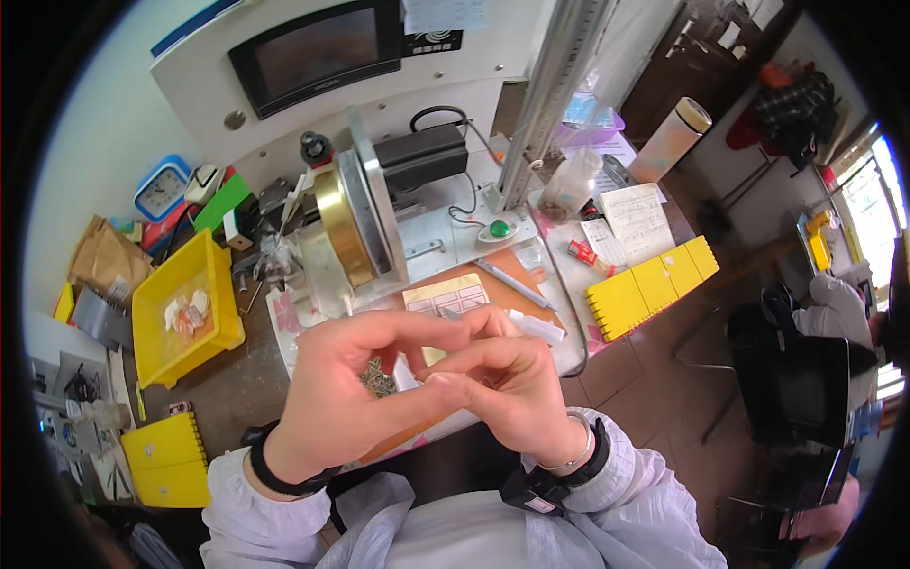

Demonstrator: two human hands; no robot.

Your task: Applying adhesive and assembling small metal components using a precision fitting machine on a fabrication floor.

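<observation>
My left hand (346,389) and my right hand (512,379) meet in front of me, with thumbs and fingertips pinched together. Whatever they hold is too small or too hidden to name. A small grey metal tip (449,312) shows just beyond the fingers, and I cannot tell which hand it belongs with. Below my left hand, a pile of tiny metal pieces (377,379) shows partly through the gap between thumb and fingers. Beside it stands a white piece (405,374), mostly covered. Past my hands lies a printed label card (445,293), and to its right a white object (537,327).
A machine with a brass disc (343,228) and a green button (499,229) stands ahead. To the left is a yellow bin (231,327). Yellow ridged cases lie left (167,460) and right (654,287). A grey pen-like tool (517,284) rests nearby. Another person (834,313) sits far right.
</observation>
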